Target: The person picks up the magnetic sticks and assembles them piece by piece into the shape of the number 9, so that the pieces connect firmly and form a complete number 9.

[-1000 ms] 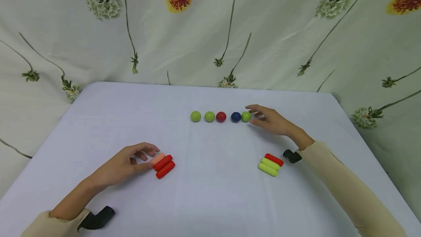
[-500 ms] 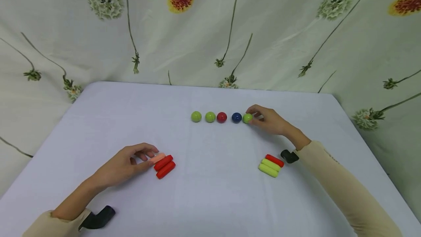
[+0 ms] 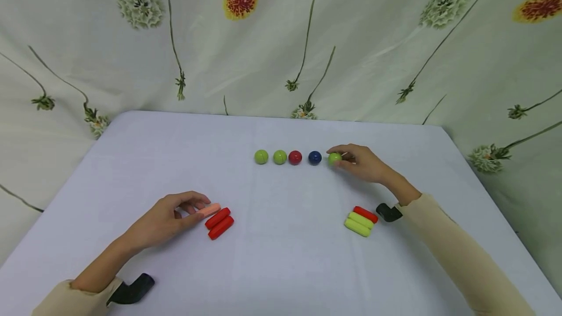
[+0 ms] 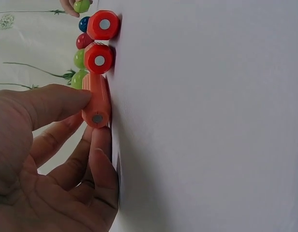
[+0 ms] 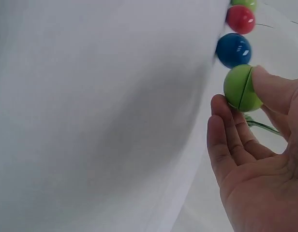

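Observation:
My left hand [image 3: 169, 216] pinches a peach magnetic rod [image 4: 96, 104] between thumb and fingers, low over the white table. Two red magnetic rods [image 3: 219, 223] lie side by side just to its right; in the left wrist view each shows a round silver end. At the far side, my right hand [image 3: 362, 162] holds a light green ball [image 5: 241, 89] with the thumb on one face and fingers behind. A seam runs around that ball. The dark blue ball [image 3: 314, 158] sits a small gap to its left, then a red ball [image 3: 295, 157] and two green balls [image 3: 270, 157].
One red rod [image 3: 365, 214] and two yellow-green rods [image 3: 359, 224] lie together on the right of the table [image 3: 285, 267], near the right sleeve. A flower-printed cloth [image 3: 373, 23] hangs behind the table's far edge. Black camera mounts [image 3: 131, 290] sit at the wrists.
The right fingers have closed on the green ball and drawn it right, away from the blue one. In the left hand, the peach rod has turned slightly away from the red rods.

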